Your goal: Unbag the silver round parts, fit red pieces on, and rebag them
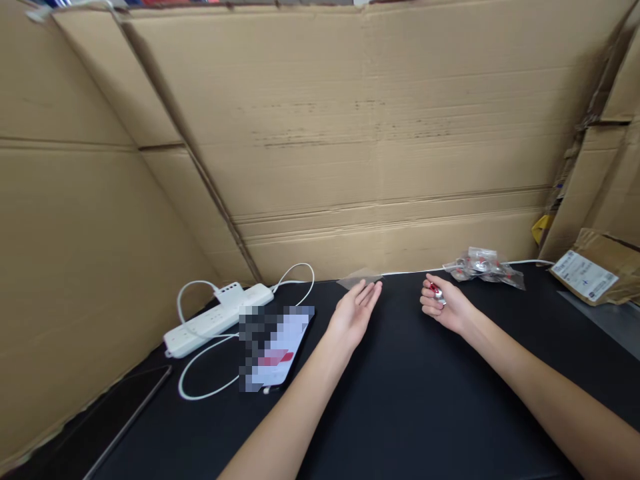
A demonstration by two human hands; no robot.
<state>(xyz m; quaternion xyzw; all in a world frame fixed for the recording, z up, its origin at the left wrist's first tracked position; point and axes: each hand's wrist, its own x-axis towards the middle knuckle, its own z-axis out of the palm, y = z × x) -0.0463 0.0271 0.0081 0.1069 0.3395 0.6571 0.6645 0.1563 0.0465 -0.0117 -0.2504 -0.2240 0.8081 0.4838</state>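
Note:
My right hand is closed around a small red-and-silver metal object, partly covered by the fingers, so its exact kind is unclear. To the left, my left hand hovers palm inward with its fingers stretched out and holds nothing. Just behind those fingertips lies a flat clear plastic bag, against the foot of the cardboard wall. Beyond the right hand sits a pile of small clear bags with red and silver pieces inside.
A white power strip with looping white cables stands at the left, beside a lit tablet, partly blurred out. A dark flat device lies nearer. Cardboard walls enclose the black table. A labelled brown parcel rests at right.

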